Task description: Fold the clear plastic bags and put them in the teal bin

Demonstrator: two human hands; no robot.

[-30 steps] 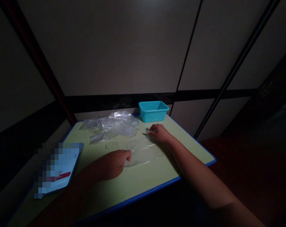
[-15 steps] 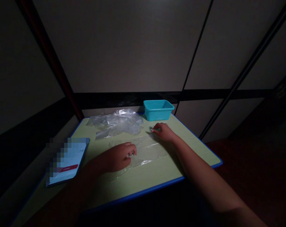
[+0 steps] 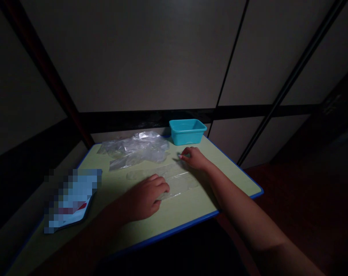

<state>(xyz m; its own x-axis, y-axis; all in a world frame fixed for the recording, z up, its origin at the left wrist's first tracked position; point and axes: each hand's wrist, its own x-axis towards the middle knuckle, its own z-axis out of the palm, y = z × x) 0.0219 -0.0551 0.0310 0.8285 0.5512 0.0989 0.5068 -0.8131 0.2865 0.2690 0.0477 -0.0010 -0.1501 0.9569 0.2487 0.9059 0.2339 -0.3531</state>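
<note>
Clear plastic film lies flat on the green tabletop; left hand sits curled on its near edge, right hand at its far corner, apparently keeping it spread; grip on both: fingers curled, can't tell if pinching; crumpled plastic lies bunched behind, beside a teal plastic tub; pixelated flat item sits left, clear of the work.

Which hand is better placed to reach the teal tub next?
Right, probably: the right hand rests at the clear plastic sheet's far side, close to the teal tub, while the left hand lies farther back, nearer the table's front edge.
</note>
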